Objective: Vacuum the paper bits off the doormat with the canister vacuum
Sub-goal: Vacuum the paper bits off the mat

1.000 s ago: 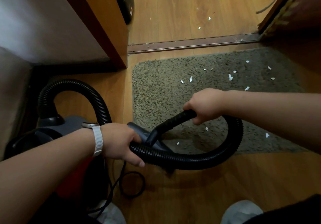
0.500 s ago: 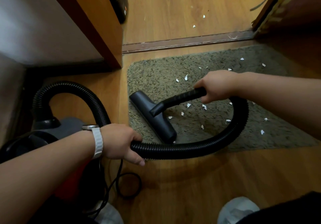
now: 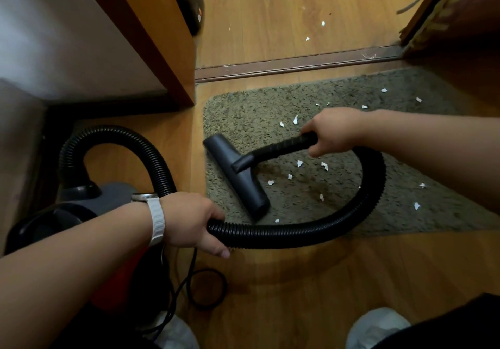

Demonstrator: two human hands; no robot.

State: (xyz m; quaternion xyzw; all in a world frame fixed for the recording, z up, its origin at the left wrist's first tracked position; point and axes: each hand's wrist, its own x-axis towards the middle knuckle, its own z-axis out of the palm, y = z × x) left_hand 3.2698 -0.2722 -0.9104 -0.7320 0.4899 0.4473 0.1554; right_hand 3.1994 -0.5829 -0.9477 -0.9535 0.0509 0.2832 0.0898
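Note:
A shaggy grey-green doormat [image 3: 259,110] lies on the wooden floor, strewn with several white paper bits [image 3: 299,163]. The black floor nozzle [image 3: 238,178] rests on the mat's left part. My right hand [image 3: 334,130] grips the black handle tube [image 3: 281,147] behind the nozzle. My left hand [image 3: 193,222], with a white watch strap on the wrist, grips the ribbed black hose [image 3: 319,228], which loops over the mat's near edge. The grey and red canister vacuum [image 3: 81,208] sits at the lower left, partly hidden by my left arm.
A wooden cabinet corner [image 3: 162,50] stands left of the mat. A brown door threshold [image 3: 297,63] runs behind it, with more paper bits [image 3: 307,38] on the floor beyond. The black power cord [image 3: 205,289] loops on the floor by my white-shod feet [image 3: 376,327].
The nozzle came out from under the hose onto the mat's left part as my right hand moved up and right. My left hand stayed on the hose.

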